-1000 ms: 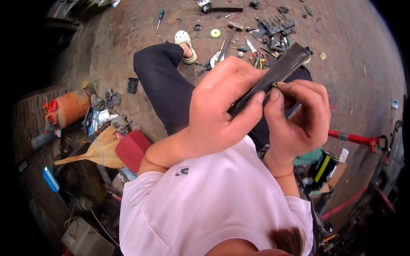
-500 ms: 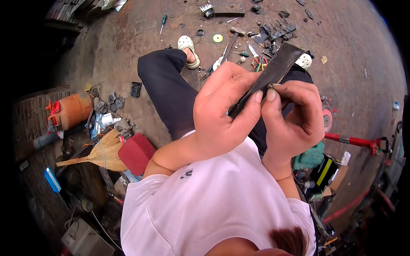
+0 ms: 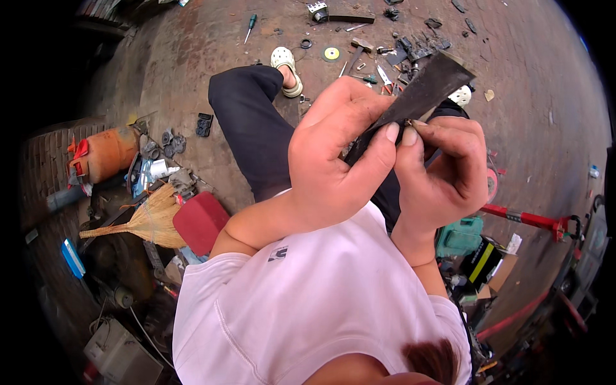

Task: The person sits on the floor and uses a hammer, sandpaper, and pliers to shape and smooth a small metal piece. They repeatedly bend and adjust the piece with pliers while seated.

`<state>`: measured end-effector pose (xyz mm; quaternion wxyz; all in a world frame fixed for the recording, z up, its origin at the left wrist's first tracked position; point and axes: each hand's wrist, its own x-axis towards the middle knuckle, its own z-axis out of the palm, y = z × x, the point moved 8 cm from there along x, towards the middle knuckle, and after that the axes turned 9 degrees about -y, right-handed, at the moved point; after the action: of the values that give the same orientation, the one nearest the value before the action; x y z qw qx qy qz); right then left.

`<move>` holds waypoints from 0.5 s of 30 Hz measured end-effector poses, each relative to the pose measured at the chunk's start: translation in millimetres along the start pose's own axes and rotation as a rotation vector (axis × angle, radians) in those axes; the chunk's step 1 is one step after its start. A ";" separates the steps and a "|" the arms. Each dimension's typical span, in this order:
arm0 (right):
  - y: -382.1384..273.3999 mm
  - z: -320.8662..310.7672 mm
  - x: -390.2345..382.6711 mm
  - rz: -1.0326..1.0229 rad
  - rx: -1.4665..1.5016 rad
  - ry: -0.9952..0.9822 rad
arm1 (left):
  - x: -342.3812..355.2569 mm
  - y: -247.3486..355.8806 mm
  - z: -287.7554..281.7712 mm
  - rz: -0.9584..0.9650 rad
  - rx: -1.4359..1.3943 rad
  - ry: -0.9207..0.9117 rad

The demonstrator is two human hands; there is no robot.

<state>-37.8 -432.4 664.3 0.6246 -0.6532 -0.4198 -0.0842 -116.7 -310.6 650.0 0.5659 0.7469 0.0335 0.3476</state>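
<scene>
Metal strip, dark and flat, sits between both hands above the person's lap, its long axis slanting from low beside the left thumb up and away to the right, toward the scattered tools on the floor. Left hand is wrapped around the strip's lower part, thumb pressed along its near face. Right hand, just right of the strip and touching it, is curled with fingertips pinched at the strip's lower edge, seemingly on something small; what that is cannot be told. Of the two, the left hand carries the strip and the right works at it. Left of the strip, well apart on the floor, lie a broom, a red pad and an orange gas cylinder.
</scene>
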 end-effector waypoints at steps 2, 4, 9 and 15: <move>-1.6 -0.9 0.0 -0.018 -0.026 -0.027 | 0.5 2.6 -1.5 0.014 -0.022 0.005; -1.2 -0.8 0.8 -0.032 -0.062 -0.033 | -0.1 0.6 -2.9 -0.032 -0.065 0.012; -3.3 -3.3 3.6 -0.160 -0.006 0.026 | 0.0 -7.3 2.5 -0.091 -0.159 -0.023; -6.8 5.9 3.8 -0.109 -0.084 -0.102 | -4.0 -17.2 1.1 -0.205 -0.218 0.019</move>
<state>-42.3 -426.4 670.5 0.5689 -0.6583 -0.4822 -0.1023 -113.2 -307.1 632.9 0.6756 0.6705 0.0769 0.2968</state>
